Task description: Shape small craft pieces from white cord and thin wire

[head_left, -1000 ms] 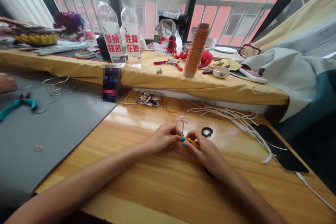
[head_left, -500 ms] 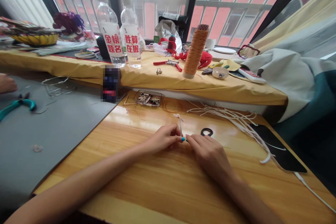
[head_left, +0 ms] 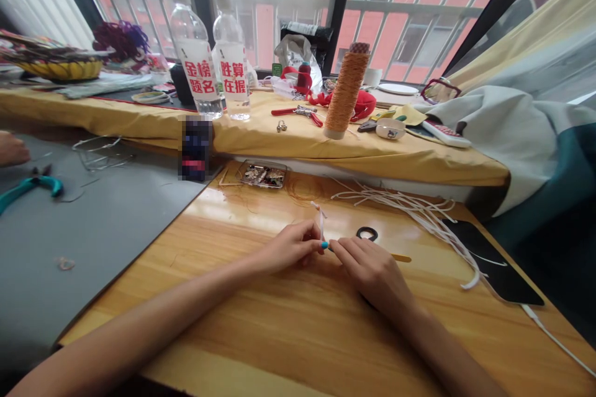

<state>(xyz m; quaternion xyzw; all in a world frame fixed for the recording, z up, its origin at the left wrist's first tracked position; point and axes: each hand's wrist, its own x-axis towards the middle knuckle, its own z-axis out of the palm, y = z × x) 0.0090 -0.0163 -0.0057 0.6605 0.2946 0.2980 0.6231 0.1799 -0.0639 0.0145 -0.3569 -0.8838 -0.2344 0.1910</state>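
My left hand [head_left: 298,247] is closed in a pinch on a short white cord [head_left: 321,223] that stands up from the fingers, its knotted top end leaning left. A small bright blue spot [head_left: 325,245] shows at its thumb tip; whether it is a nail or a bead I cannot tell. The fingers of my right hand [head_left: 370,263] are bent together and meet the left fingertips; what they grip is hidden. From behind that hand pokes a flat yellow strip [head_left: 401,257]. Just beyond the knuckles lies a black loop [head_left: 367,234], like a scissors handle.
White cords [head_left: 400,201] lie beside a black phone [head_left: 493,260] at right. Behind are a clear box of beads [head_left: 263,173], an orange thread spool [head_left: 347,93], red-handled pliers [head_left: 302,113] and two bottles [head_left: 235,68]. At left are another person's hand [head_left: 13,149] and teal pliers [head_left: 35,186].
The yellow strip beside my right hand now shows its broad face, where earlier only a thin line was seen. The white cord's top has shifted slightly; both hands stay nearly in place.
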